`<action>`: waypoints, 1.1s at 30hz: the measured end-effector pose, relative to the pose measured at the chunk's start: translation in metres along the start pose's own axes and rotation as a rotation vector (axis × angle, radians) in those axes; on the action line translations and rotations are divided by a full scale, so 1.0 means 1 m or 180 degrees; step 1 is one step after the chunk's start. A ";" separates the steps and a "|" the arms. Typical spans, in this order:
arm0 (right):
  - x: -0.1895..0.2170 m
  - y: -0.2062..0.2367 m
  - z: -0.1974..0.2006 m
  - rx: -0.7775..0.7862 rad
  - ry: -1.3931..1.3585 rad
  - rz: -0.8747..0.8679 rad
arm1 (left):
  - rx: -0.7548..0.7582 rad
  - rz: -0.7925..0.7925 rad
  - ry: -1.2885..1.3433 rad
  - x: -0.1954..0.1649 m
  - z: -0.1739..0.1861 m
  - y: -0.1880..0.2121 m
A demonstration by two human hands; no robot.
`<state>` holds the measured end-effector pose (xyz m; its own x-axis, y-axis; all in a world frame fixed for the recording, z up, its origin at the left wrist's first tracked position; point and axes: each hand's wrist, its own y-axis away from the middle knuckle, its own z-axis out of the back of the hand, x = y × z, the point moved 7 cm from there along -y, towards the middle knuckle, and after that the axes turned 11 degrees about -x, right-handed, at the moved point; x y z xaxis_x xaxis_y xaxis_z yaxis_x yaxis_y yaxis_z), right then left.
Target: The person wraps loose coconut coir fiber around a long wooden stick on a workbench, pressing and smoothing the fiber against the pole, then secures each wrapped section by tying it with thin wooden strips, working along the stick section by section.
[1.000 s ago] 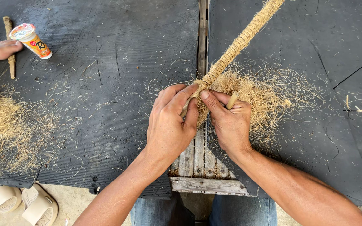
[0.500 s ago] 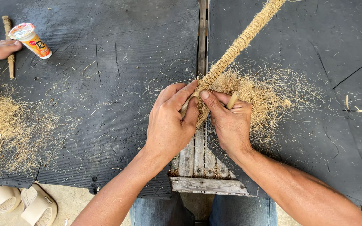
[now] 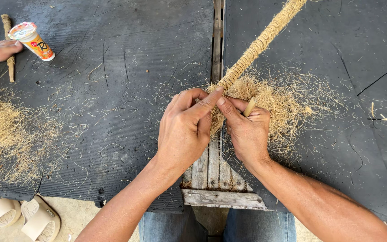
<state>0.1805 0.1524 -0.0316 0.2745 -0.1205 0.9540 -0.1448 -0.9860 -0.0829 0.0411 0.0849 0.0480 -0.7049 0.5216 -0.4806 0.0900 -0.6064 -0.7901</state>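
I see a tan, tightly twisted fibre rope (image 3: pixel 258 47) running diagonally over the black mat (image 3: pixel 113 89). My left hand (image 3: pixel 185 130) and right hand (image 3: pixel 246 131) pinch its frayed near end amid loose fibre (image 3: pixel 292 105).

A coarse, hairy rope (image 3: pixel 260 45) of golden-brown plant fibre is running toward one o'clock, fraying into a dry, wispy fibre tuft (image 3: pixel 287 107). The surface (image 3: pixel 126 80) is showing matt black ribbed rubber mats, split by weathered grey wooden slats (image 3: pixel 209 168). At eleven o'clock a glossy plastic cup (image 3: pixel 32 40) is lying beside a rough wooden stick (image 3: pixel 9 49).
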 end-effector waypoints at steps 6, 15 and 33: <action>0.000 0.000 0.000 0.0066 -0.0002 0.0072 | 0.0025 0.0007 -0.0100 0.003 -0.003 0.002; 0.002 0.001 -0.001 -0.0034 0.0044 0.0048 | 0.0210 0.0388 0.0172 0.010 -0.007 -0.002; -0.002 0.000 0.001 0.0069 -0.0032 -0.0050 | 0.0485 0.1275 0.0458 0.032 -0.015 -0.008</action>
<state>0.1810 0.1521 -0.0343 0.2862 -0.1059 0.9523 -0.1198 -0.9900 -0.0741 0.0284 0.1149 0.0336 -0.5297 0.2993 -0.7936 0.2236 -0.8533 -0.4710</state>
